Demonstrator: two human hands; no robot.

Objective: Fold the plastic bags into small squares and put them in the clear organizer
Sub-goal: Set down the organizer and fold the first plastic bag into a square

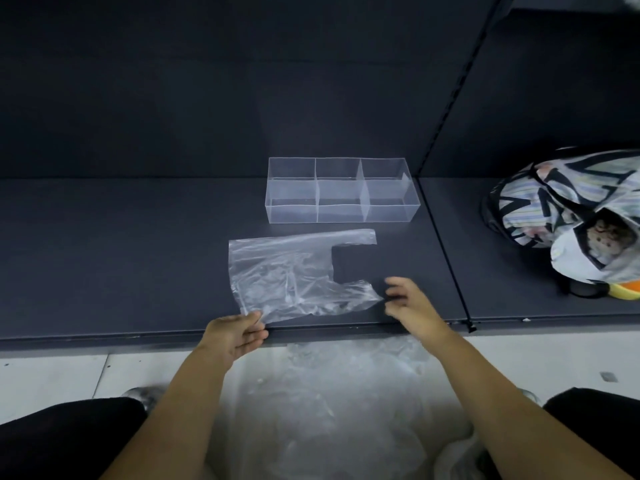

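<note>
While the person's dark-clad knees (pixel 52 438) filled the lower corners of the frame, a heap of clear bags (pixel 346 410) lay on the pale floor (pixel 52 372) between the two forearms at bottom centre. Just above it, at the front edge of the dark shelf (pixel 121 271), the left hand (pixel 235 337) had its grip closed on the plastic bag (pixel 287 275), thumb and fingers pinching the bag's near left corner. The right hand (pixel 408 303), a little right of centre and slightly blurred, kept a slack, parted grip with thumb and fingers loosely curved and holding nothing, its fingertips just beside the tip of the bag's nearer handle; whether they touched it could not be told. The bag itself lay spread flat and wrinkled on the shelf in mid-frame, its two handles pointing to the right. Behind it, close to its farther handle but apart from it, stood the clear organizer (pixel 343 190), divided into three compartments side by side. Farther right, past a slotted upright (pixel 446 247), a patterned bag (pixel 561 209) sat slumped at the right edge, with something orange (pixel 627 289) under it.
</note>
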